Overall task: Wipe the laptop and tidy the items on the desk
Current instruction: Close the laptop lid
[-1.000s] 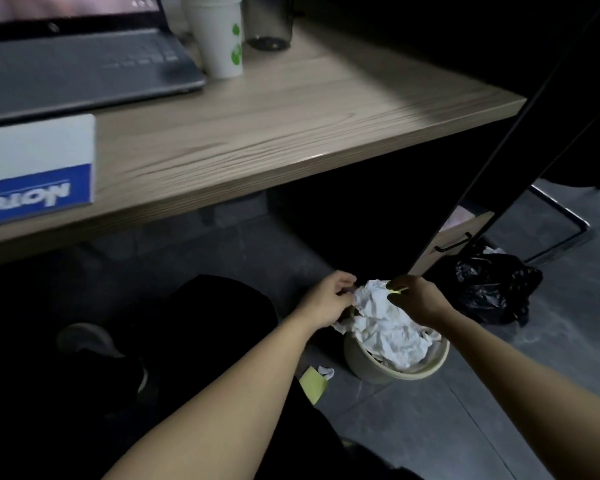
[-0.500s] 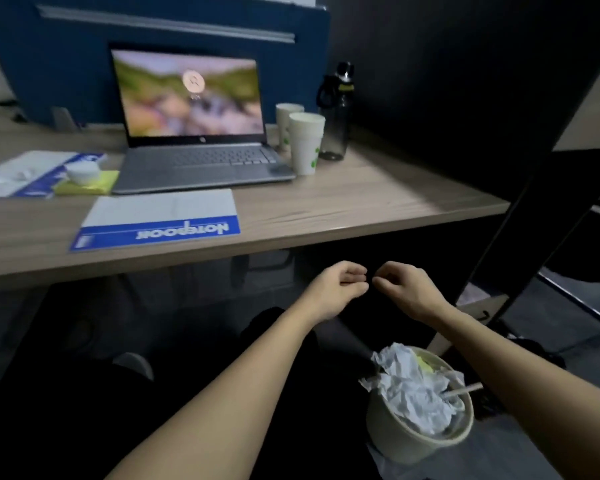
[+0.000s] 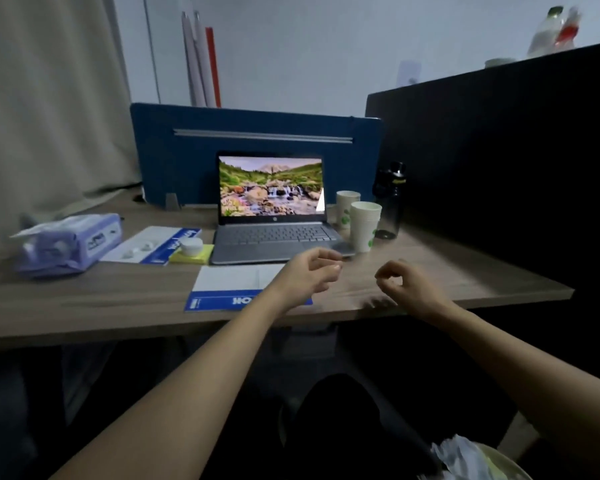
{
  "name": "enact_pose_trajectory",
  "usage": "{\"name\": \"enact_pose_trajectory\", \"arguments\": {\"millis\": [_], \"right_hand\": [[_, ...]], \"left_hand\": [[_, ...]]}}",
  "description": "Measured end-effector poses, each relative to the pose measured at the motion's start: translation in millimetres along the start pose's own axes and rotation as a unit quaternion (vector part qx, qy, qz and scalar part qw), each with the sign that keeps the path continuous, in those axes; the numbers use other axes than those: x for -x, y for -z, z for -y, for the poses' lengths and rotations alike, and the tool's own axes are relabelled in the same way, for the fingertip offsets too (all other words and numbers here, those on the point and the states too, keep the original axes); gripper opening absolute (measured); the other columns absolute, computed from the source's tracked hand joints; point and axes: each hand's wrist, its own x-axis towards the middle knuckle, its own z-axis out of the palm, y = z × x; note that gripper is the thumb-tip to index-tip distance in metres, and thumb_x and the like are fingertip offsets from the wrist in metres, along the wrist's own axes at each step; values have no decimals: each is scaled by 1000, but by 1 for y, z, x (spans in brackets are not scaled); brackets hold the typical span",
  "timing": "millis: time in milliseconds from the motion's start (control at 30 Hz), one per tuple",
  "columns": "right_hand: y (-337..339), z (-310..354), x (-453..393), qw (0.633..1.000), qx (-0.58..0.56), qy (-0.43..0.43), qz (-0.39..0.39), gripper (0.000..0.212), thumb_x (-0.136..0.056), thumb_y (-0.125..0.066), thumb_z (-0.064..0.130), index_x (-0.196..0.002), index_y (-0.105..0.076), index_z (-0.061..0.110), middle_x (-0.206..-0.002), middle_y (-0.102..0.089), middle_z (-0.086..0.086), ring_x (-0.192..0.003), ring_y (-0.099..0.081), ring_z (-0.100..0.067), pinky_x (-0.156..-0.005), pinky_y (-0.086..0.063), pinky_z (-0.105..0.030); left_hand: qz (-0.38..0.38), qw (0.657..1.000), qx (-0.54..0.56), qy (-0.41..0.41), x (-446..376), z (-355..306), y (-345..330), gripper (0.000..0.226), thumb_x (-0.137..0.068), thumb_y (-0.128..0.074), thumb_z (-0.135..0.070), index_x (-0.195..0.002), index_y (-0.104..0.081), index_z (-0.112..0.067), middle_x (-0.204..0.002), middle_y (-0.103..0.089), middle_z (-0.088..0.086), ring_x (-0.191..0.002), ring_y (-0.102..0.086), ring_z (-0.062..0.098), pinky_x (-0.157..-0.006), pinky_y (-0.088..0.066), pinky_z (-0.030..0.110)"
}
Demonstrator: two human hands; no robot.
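An open grey laptop [image 3: 274,233] with a landscape on its screen stands at the back middle of the wooden desk [image 3: 84,306]. My left hand [image 3: 309,271] hovers over the desk just in front of the laptop's right corner, fingers loosely curled, holding nothing. My right hand [image 3: 406,285] hangs a little to the right above the desk's front part, fingers also loosely curled and empty. A white and blue notebook [image 3: 236,285] lies under my left wrist. Two paper cups [image 3: 362,225] and a dark bottle [image 3: 390,202] stand right of the laptop.
A purple tissue pack [image 3: 70,244] lies far left. Beside it are a second notebook [image 3: 153,244], a yellow sticky pad [image 3: 193,256] and a small white case [image 3: 191,245]. A blue divider [image 3: 257,133] backs the desk. A bin with crumpled paper [image 3: 465,459] sits on the floor, bottom right.
Both hands rose from the bin of crumpled paper on the floor up to the desk top. They let go of the paper and are empty. The view tilted up.
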Motion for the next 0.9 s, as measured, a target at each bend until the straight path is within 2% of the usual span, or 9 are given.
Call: {"name": "enact_pose_trajectory", "arguments": {"millis": [100,200,400,500,600,733,800,900], "right_hand": [[-25,8,-24,999,26,-14,22,16,-85,-66,19,-101,-70,17,-104,-65,-5,-100,-60,-24,-89,-47,-37],[-49,16,-44,996,68,-22,50,24,-87,-65,30,-110,-65,27,-120,-60,1,-112,-54,-18,-95,-46,-36],[-81,29,-100,994,82,16,76,26,-90,-60,35,-116,-61,32,-125,-56,2,-117,-50,-19,-98,-46,-40],[-93,33,-132,993,92,39,67,28,-90,-59,39,-118,-60,32,-130,-56,3,-120,-47,-20,-97,-46,-43],[-104,38,-165,991,95,57,75,31,-90,-57,43,-119,-59,34,-133,-55,4,-124,-45,-20,-100,-43,-44],[-113,47,-212,990,106,69,65,33,-88,-60,43,-120,-60,33,-133,-55,2,-123,-46,-22,-99,-43,-43],[-120,46,-240,989,109,78,65,33,-89,-59,43,-120,-59,31,-133,-54,0,-123,-45,-24,-97,-45,-45],[-117,52,-262,986,118,97,63,34,-90,-57,42,-120,-59,26,-132,-55,-4,-121,-47,-27,-95,-46,-47]], "left_hand": [[-47,997,-53,2,1,9,45,16,-95,-62,-22,-111,-64,-23,-117,-69,-2,-109,-65,16,-89,-55,32],[-88,990,-105,14,1,23,86,18,-94,-62,-23,-111,-63,-28,-118,-67,-7,-111,-62,11,-93,-54,36],[-166,974,-152,7,-22,39,153,17,-94,-63,-21,-107,-63,-31,-114,-66,-13,-110,-60,6,-96,-50,32],[-171,970,-175,8,-39,46,176,19,-93,-64,-22,-106,-60,-35,-114,-63,-17,-112,-58,4,-96,-48,29],[-174,965,-194,15,-57,56,195,22,-92,-65,-25,-110,-60,-37,-124,-62,-13,-120,-56,10,-103,-45,35],[-176,962,-205,34,-80,68,218,22,-91,-66,-29,-106,-59,-44,-127,-60,-16,-124,-52,9,-106,-44,39],[-171,957,-232,38,-97,78,233,22,-91,-66,-31,-105,-57,-47,-125,-58,-20,-125,-50,7,-105,-43,36],[-176,952,-248,42,-100,85,244,23,-92,-64,-34,-107,-55,-49,-127,-55,-22,-126,-48,5,-94,-42,26]]}}
